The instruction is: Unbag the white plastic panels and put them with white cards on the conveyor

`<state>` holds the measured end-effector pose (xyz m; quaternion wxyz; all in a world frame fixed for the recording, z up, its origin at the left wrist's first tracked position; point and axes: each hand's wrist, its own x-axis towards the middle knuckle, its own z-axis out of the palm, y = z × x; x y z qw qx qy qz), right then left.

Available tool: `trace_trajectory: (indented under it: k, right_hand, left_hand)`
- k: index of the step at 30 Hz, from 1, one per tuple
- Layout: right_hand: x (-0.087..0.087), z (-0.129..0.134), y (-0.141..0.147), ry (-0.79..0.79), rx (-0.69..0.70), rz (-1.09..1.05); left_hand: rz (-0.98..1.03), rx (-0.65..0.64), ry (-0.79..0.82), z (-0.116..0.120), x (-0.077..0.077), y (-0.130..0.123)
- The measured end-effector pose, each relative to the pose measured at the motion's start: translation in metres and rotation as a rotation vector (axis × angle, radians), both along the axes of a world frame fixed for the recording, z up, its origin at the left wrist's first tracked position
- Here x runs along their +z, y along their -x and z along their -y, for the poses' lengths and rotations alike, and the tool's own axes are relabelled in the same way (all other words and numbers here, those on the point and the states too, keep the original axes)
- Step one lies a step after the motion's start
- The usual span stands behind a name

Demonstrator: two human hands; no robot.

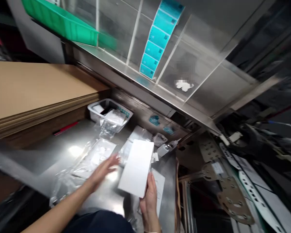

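My right hand (149, 202) grips a flat white box (136, 168) from below at its near end, tilting it up over the table. My left hand (103, 171) is blurred, with its fingers spread and empty, just left of the box and above a clear plastic bag holding white sheets (94, 158). A white paper sheet (158, 189) lies under my right hand. A crumpled white packet (137, 137) lies beyond the box.
A stainless steel table (63, 152) holds a white plastic tray of bagged items (109, 111), a small roll (165, 149) and a red marker (65, 128). A stack of cardboard sheets (34, 90) is to the left. A strip of teal labels (157, 38) and a green bin (63, 22) are above, with perforated metal brackets (232, 194) to the right.
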<state>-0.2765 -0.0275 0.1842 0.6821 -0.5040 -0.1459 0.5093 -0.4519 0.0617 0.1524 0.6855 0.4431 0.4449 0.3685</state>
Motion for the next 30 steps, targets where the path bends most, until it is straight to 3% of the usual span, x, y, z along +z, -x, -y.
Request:
trace_trajectory:
  k: [1,3,7,9,15,19,21,26,30]
  right_hand:
    - [0.005,0.0,0.003,-0.032,0.037,0.027]
    - [0.009,0.0,0.007,-0.052,0.13,0.078]
    - [0.003,0.002,0.015,0.019,0.168,0.066]
    - [-0.002,0.003,0.021,0.062,0.174,0.016]
    - [-0.002,0.004,0.03,0.096,0.255,0.117]
    - [0.002,0.008,0.026,0.014,0.216,0.086]
    - [0.001,0.01,0.025,0.003,0.228,0.08]
    - [-0.003,0.013,0.023,-0.036,0.286,0.126]
    - [-0.004,0.022,0.022,-0.065,0.377,0.348]
  left_hand:
    - [0.21,-0.136,0.169,0.005,0.01,-0.014]
    - [0.426,-0.223,0.326,0.015,0.018,-0.037]
    - [0.394,-0.005,0.415,0.034,0.011,-0.05]
    - [0.353,0.04,0.417,0.043,0.01,-0.048]
    - [0.176,-0.081,0.147,0.056,0.024,-0.045]
    - [0.141,0.076,0.122,0.041,0.016,-0.038]
    - [0.119,0.093,0.158,0.033,0.008,-0.034]
    - [0.155,-0.113,0.189,0.031,0.003,-0.029]
    - [0.168,-0.336,-0.158,0.03,0.008,-0.023]
